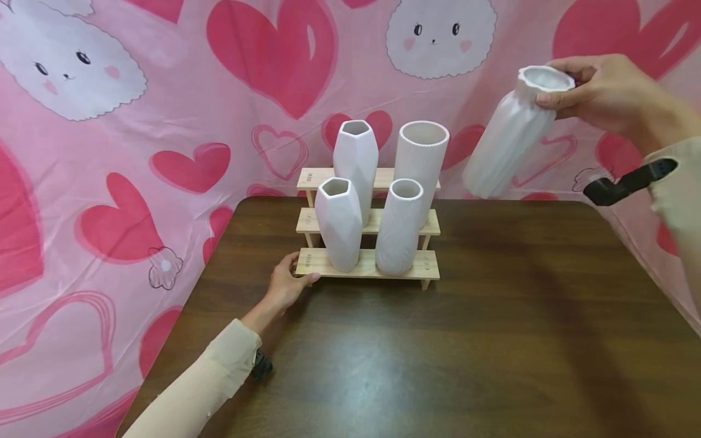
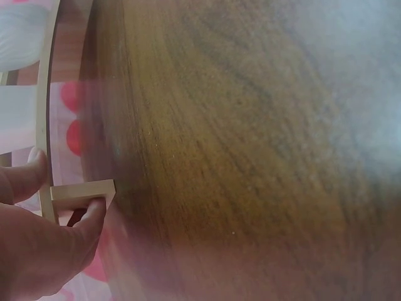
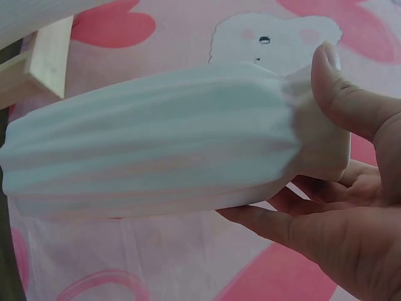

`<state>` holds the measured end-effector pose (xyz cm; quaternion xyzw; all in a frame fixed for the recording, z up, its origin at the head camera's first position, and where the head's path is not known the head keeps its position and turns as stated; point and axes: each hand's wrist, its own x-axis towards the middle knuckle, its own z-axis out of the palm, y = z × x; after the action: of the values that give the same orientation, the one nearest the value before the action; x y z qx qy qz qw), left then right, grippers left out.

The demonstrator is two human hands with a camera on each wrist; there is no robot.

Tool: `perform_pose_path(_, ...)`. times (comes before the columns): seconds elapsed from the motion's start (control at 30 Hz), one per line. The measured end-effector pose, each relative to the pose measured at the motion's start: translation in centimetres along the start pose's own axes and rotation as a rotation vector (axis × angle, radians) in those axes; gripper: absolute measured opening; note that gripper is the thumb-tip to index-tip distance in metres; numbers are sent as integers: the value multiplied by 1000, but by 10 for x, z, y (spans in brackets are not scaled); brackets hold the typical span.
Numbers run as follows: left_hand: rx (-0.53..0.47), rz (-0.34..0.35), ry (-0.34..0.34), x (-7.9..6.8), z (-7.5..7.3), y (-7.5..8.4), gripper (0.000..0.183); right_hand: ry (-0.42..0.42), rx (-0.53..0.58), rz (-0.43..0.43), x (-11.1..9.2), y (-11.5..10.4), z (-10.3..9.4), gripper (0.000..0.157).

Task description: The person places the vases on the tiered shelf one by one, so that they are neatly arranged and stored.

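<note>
My right hand (image 1: 608, 91) grips a white fluted vase (image 1: 512, 137) by its neck, tilted in the air to the right of a three-step wooden stand (image 1: 368, 222). In the right wrist view the thumb lies on the neck of the vase (image 3: 156, 138) and the fingers pass beneath it. My left hand (image 1: 286, 283) holds the front left end of the stand's lowest step, thumb on top and fingers below at the leg (image 2: 84, 189). On that step stand a faceted white vase (image 1: 341, 225) and a round-mouthed white vase (image 1: 400, 228).
Behind them, higher on the stand, are a twisted white vase (image 1: 357, 158) with an angular mouth and a wide cylindrical vase (image 1: 420, 152). The stand rests on a brown wooden table (image 1: 493, 340). A pink heart-print cloth (image 1: 186, 91) hangs behind.
</note>
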<state>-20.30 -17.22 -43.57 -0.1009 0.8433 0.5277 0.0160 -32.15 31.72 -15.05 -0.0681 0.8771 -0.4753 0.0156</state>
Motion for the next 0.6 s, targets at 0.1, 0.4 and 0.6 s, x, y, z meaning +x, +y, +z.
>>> perform_pose_path(0.1,0,3,-2,0,0,0,69,-4,-28,-8,4,-9,2,65)
perform_pose_path(0.4,5,-3,-7,-1,-1,1,69,-54,76,-50,18,-38,16,58)
perform_pose_path(0.6,4,-5,-7,-2,-3,1,69,-78,152,-76,31,-53,32,57)
